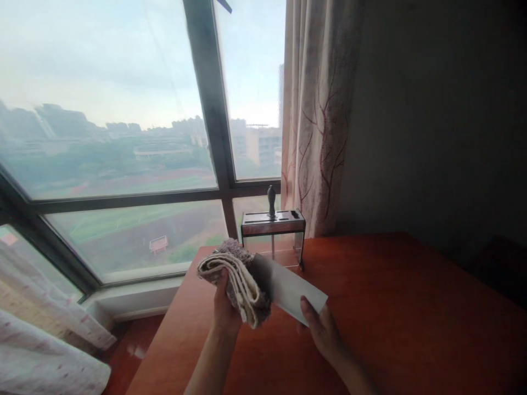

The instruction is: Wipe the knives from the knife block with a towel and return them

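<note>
My left hand (225, 307) is closed around a thick folded cloth (239, 280), cream on one face and shaggy grey-mauve on the other, with the thumb over its folds. My right hand (323, 326) grips the near right end of a broad, flat, grey blade (290, 285), with the thumb on its upper face. The blade's far left end meets the cloth and looks darker there; whether a handle lies behind the cloth I cannot tell. Both things are held above the table. Just beyond them stands a metal knife rack (274, 225) with a dark-handled rod (271, 200) upright in its top.
The reddish-brown wooden table (391, 307) spreads beneath my hands and to the right. Large windows (123, 126) rise behind its far left edge. A patterned curtain (319, 120) hangs behind the rack, and another pale curtain (45, 351) is at the lower left.
</note>
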Motion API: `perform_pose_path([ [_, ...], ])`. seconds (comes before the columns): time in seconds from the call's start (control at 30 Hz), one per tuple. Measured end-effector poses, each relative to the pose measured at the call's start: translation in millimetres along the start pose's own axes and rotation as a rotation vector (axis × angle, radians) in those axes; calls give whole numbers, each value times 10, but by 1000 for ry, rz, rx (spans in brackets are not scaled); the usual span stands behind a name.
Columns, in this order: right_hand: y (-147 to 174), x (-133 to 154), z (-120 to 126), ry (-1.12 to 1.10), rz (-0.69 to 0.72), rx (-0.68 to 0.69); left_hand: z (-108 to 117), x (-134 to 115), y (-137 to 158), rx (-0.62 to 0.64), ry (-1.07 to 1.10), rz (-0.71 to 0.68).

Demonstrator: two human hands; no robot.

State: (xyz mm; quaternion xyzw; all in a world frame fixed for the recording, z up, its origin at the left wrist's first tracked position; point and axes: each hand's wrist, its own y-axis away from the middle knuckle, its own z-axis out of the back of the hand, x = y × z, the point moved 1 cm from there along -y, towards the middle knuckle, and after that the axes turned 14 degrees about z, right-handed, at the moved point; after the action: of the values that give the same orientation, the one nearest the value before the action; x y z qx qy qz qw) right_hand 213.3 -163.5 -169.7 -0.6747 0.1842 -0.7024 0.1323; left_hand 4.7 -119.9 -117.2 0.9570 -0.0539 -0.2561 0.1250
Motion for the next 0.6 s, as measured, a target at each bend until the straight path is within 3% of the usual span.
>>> perform_pose_path([
  [0.13, 48, -65, -17, 207, 156, 209, -49, -15, -40, -58, 8, -64],
  [0.23, 44, 0, -42, 381, 421, 395, -71, -43, -43, -95, -6, -81],
  [0.3, 40, 55, -60, 462, 591, 464, -73, -51, -36, -113, -13, -79],
  [0.37, 49, 82, -76, 484, 650, 490, -73, -53, -33, -126, -16, -86],
  [0.43, 69, 75, -86, 432, 552, 450, -75, -56, -34, -131, -21, -100],
  [0.6, 121, 44, -134, -38, -91, 283, -95, -73, -33, -159, -29, -75],
])
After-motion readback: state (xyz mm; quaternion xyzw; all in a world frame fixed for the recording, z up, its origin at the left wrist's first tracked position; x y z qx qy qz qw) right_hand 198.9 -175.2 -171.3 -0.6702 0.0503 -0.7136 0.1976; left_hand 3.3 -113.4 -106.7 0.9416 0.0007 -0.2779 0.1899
